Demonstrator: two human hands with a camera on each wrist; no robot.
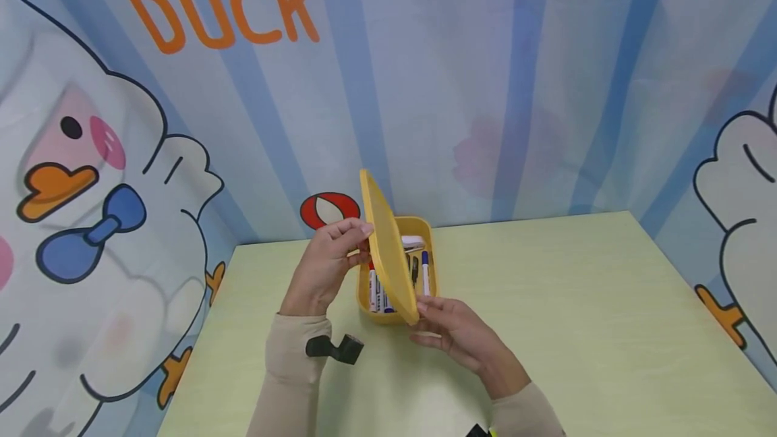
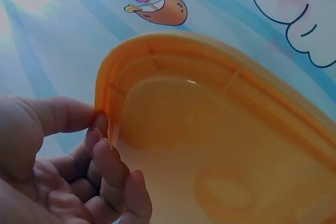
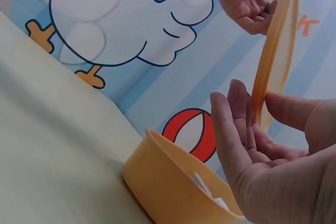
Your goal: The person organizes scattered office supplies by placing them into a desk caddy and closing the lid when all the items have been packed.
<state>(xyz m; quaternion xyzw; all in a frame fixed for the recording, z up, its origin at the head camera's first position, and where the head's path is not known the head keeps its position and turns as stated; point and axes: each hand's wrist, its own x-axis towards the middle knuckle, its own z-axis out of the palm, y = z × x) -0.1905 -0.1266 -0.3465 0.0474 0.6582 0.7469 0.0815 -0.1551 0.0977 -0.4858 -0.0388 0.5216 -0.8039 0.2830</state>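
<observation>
A yellow lid (image 1: 387, 245) is tilted steeply on edge above a yellow box (image 1: 434, 255). My left hand (image 1: 328, 261) pinches the lid's rim between thumb and fingertips, plain in the left wrist view, where the ridged rim (image 2: 152, 51) shows. At the lid's near end, my right hand (image 1: 458, 336) grips the edge between thumb and fingers. Inside the box lie several markers, one with a blue cap (image 1: 425, 272), and a white item (image 1: 413, 242) at the far end. Part of the contents is hidden behind the lid.
The box stands on a pale yellow-green table (image 1: 577, 309), close to its back edge. Behind the table hangs a blue striped cloth (image 1: 425, 86) with duck pictures and a red and white ball print (image 1: 330, 210).
</observation>
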